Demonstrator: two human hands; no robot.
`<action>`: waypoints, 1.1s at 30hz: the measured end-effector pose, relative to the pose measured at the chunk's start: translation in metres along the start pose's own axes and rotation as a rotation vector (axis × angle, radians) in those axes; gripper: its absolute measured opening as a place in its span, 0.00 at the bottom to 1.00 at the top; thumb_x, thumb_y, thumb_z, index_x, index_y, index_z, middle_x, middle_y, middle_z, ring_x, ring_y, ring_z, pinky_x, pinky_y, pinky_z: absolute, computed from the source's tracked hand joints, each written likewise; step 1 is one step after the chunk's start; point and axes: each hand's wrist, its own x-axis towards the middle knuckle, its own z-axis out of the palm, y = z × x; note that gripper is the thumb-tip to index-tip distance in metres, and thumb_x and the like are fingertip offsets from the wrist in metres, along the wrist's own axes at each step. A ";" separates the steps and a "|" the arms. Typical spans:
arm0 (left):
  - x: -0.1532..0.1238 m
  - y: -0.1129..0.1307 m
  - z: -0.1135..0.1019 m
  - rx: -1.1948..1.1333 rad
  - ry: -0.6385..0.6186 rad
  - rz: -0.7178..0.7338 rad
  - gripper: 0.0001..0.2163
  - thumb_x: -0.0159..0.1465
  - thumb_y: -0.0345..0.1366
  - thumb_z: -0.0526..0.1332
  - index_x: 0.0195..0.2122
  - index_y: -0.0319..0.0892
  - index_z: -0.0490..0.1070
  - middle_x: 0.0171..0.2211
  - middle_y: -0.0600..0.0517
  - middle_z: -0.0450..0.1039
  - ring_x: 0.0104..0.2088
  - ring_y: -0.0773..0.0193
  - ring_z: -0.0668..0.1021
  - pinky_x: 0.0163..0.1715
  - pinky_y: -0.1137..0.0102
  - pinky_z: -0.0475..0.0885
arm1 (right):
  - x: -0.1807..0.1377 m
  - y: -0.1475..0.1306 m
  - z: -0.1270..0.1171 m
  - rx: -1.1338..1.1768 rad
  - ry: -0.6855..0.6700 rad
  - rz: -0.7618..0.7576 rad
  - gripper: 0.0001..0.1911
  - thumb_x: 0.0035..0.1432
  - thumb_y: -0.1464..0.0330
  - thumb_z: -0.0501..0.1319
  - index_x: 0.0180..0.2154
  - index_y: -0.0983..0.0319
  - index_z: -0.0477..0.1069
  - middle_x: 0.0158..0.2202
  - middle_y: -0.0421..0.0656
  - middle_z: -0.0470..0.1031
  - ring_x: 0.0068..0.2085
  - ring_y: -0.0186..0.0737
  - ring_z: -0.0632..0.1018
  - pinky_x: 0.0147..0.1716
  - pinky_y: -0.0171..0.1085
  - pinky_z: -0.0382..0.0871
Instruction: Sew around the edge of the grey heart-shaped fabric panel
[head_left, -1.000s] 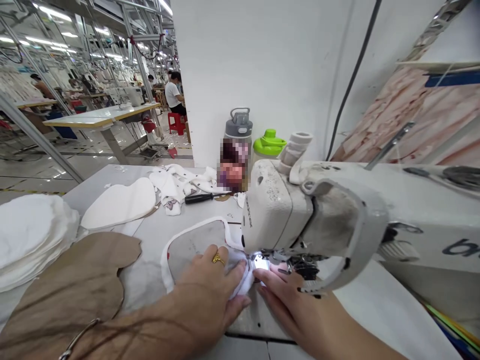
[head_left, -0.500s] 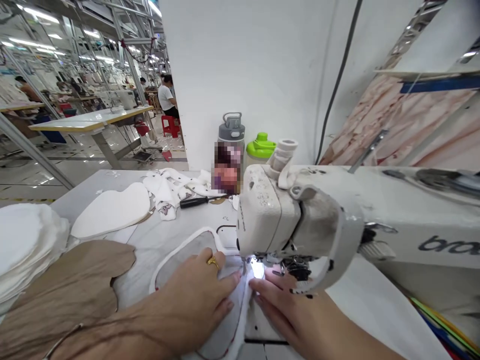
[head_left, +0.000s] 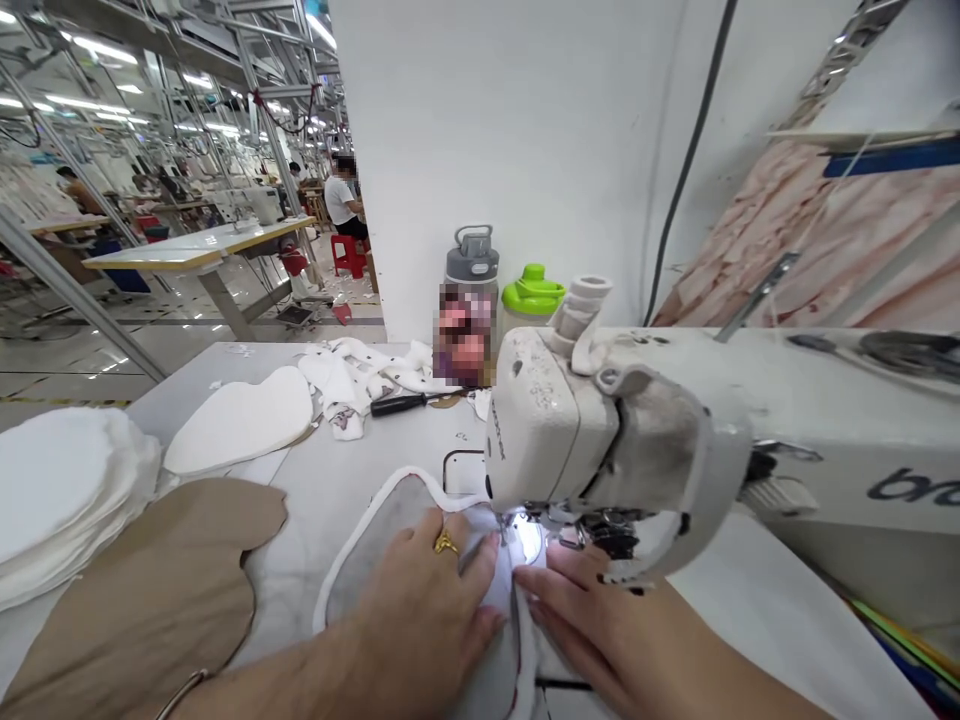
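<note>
Left hand [head_left: 431,600]: lies palm-down with loosely spread fingers, wearing a gold ring [head_left: 445,542]; presses flat, gripping nothing.
Right hand [head_left: 589,610]: rests half-open just across from the left, with fingertips at the strip of edging; shows no clear hold, being partly hidden by the machine.
Fabric panel [head_left: 356,575]: spreads beneath the left hand and reaches the lit stitching area at both sets of fingertips.
White edging [head_left: 525,650]: runs from the stitching area back between the hands toward the wearer; now lies smooth and nearly straight, after bunching against the left fingertips a second ago. Seems to put a straighter stretch in line with the stitching area.
Black-outlined plate [head_left: 465,472]: shows more fully beyond the left hand than a second ago, suggesting a turned or shifted panel.
Sewing machine head [head_left: 547,420]: stands just beyond the fingertips of both hands.
Brown cut piece [head_left: 150,560]: lies left of the left hand, near a stack of white cut pieces [head_left: 60,500] farther out.
Black-handled tool [head_left: 397,404]: lies well beyond the left hand, beside white scraps [head_left: 352,380].
Green-lidded bottle [head_left: 532,292]: stands behind the machine head, far beyond both hands.
</note>
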 end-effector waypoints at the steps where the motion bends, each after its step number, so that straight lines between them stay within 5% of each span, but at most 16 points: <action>1: -0.001 0.000 0.001 -0.006 0.001 -0.006 0.24 0.69 0.46 0.47 0.61 0.40 0.61 0.52 0.35 0.65 0.47 0.42 0.69 0.39 0.48 0.71 | 0.000 -0.001 -0.001 0.018 -0.026 0.006 0.13 0.67 0.68 0.47 0.40 0.57 0.70 0.36 0.44 0.73 0.36 0.44 0.75 0.33 0.41 0.70; 7: 0.002 -0.005 0.004 -0.024 0.116 0.011 0.22 0.68 0.44 0.50 0.59 0.40 0.63 0.51 0.37 0.65 0.47 0.43 0.68 0.40 0.48 0.71 | -0.003 0.001 0.003 -0.051 0.017 0.025 0.16 0.68 0.66 0.45 0.45 0.57 0.71 0.36 0.46 0.73 0.36 0.47 0.75 0.33 0.45 0.71; 13: 0.011 -0.008 0.005 -0.039 0.199 -0.012 0.21 0.66 0.42 0.54 0.57 0.38 0.65 0.46 0.39 0.67 0.43 0.47 0.69 0.40 0.50 0.72 | -0.002 -0.007 -0.006 -0.003 -0.088 -0.041 0.16 0.64 0.72 0.46 0.45 0.58 0.70 0.33 0.44 0.73 0.34 0.45 0.75 0.31 0.41 0.72; 17: 0.008 -0.010 -0.001 -0.123 0.158 0.028 0.18 0.65 0.41 0.55 0.54 0.39 0.69 0.45 0.40 0.68 0.45 0.48 0.69 0.44 0.50 0.70 | -0.002 -0.008 -0.002 0.000 -0.020 -0.018 0.16 0.66 0.69 0.45 0.43 0.57 0.70 0.34 0.44 0.74 0.32 0.44 0.76 0.30 0.41 0.73; 24: -0.007 -0.016 -0.013 -0.121 -0.028 0.144 0.23 0.65 0.44 0.58 0.59 0.44 0.63 0.60 0.41 0.60 0.57 0.46 0.65 0.57 0.51 0.63 | -0.003 -0.004 0.003 -0.104 0.112 -0.050 0.20 0.69 0.67 0.41 0.48 0.59 0.70 0.37 0.47 0.76 0.31 0.43 0.77 0.27 0.41 0.73; 29: -0.001 -0.025 -0.006 -0.087 -0.034 0.167 0.23 0.66 0.46 0.56 0.60 0.43 0.62 0.59 0.39 0.61 0.58 0.46 0.65 0.57 0.51 0.62 | 0.000 -0.008 -0.008 -0.003 0.006 -0.103 0.16 0.69 0.67 0.43 0.43 0.58 0.69 0.33 0.41 0.74 0.32 0.41 0.76 0.29 0.38 0.72; 33: 0.002 -0.030 -0.001 -0.094 0.055 0.172 0.24 0.64 0.44 0.58 0.60 0.43 0.63 0.58 0.39 0.62 0.57 0.45 0.65 0.56 0.51 0.63 | 0.001 -0.007 -0.007 -0.019 0.048 -0.068 0.16 0.69 0.66 0.43 0.42 0.58 0.69 0.34 0.42 0.74 0.32 0.42 0.76 0.30 0.40 0.73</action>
